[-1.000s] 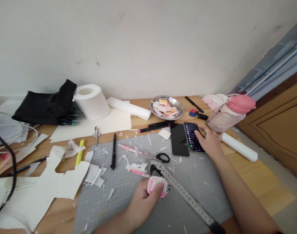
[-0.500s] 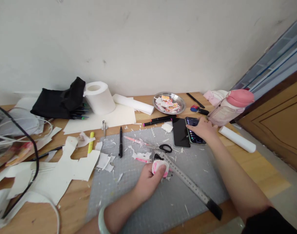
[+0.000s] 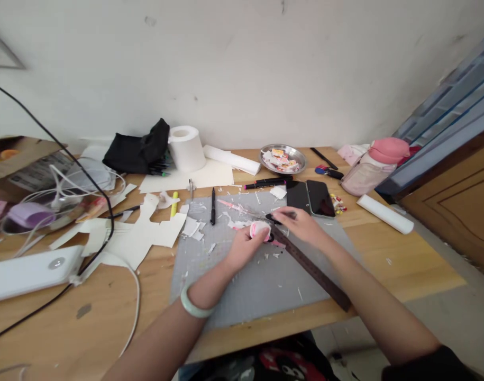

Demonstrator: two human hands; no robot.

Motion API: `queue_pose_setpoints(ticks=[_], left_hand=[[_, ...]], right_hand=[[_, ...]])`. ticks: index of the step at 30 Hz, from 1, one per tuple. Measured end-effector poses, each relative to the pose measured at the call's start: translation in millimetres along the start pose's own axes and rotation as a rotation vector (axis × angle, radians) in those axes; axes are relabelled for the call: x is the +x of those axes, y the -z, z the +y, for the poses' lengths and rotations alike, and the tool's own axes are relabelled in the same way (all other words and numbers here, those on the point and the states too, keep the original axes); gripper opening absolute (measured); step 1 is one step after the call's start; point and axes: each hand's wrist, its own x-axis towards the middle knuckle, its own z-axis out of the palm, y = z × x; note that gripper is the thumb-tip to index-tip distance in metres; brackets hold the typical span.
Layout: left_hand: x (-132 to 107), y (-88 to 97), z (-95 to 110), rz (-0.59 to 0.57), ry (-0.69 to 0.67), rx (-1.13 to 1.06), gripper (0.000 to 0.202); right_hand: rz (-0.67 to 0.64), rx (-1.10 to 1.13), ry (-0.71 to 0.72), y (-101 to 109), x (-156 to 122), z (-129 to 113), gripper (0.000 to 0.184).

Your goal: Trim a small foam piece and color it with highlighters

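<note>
My left hand is closed round a small white and pink paper piece over the grey cutting mat. Just to its right, my right hand reaches over the black-handled scissors, fingers curled; motion blur hides whether they grip the handles. A long metal ruler runs diagonally under the right wrist. Two dark phones lie beyond the scissors.
Paper scraps and white card cut-outs litter the left. A black pen, markers, a toilet roll, a black pouch, a metal dish of stickers, a pink bottle, a white tube and cables surround the mat.
My right hand left the phone and came back to the scissors. The phone screen went dark. The view pulled back and turned left; the left hand kept hold of the paper piece.
</note>
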Motion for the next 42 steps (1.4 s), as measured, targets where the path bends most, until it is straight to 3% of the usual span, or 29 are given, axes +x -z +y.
queue_pose_setpoints(ticks=[3, 9, 15, 18, 23, 27, 30, 32, 35, 37, 39, 42], left_hand=[[-2, 4.0, -2, 0.016, -0.024, 0.048, 0.031], [-7, 15.8, -13, 0.229, -0.099, 0.122, 0.015], [-4, 16.9, -16, 0.274, -0.123, 0.017, 0.014], [-2, 15.2, -13, 0.241, -0.126, -0.067, 0.019], [-17, 9.2, -4, 0.078, -0.107, -0.139, 0.027], [-33, 2.9, 9, -0.049, -0.082, -0.163, 0.028], [-34, -0.5, 16, -0.203, -0.073, -0.171, 0.028], [-30, -2.4, 16, -0.246, -0.035, -0.222, 0.029], [-26, -5.3, 8, -0.223, 0.128, -0.407, 0.036], [-25, -6.6, 2, -0.204, 0.230, -0.479, 0.038], [-24, -6.5, -3, -0.208, 0.322, -0.541, 0.038], [-24, -3.1, -7, -0.252, 0.370, -0.549, 0.037]], right_hand=[[-0.078, -0.032, 0.009, -14, -14, -9, 0.030], [0.016, -0.261, -0.002, -21, -25, -14, 0.012], [-0.150, -0.324, 0.115, -31, -35, -27, 0.015], [-0.225, -0.348, 0.169, -37, -36, -29, 0.024], [-0.324, -0.218, 0.127, -37, -17, -20, 0.012], [-0.467, 0.253, -0.031, -28, 3, -11, 0.031], [-0.526, 0.537, -0.005, -21, 6, -8, 0.031], [-0.517, 0.686, -0.017, -18, 5, -6, 0.023], [-0.481, 0.964, -0.104, -15, 2, -5, 0.017], [-0.372, 1.082, -0.113, -15, 0, -4, 0.021], [-0.221, 1.075, -0.089, -16, -2, -4, 0.027], [-0.094, 0.886, -0.137, -19, -4, -2, 0.026]])
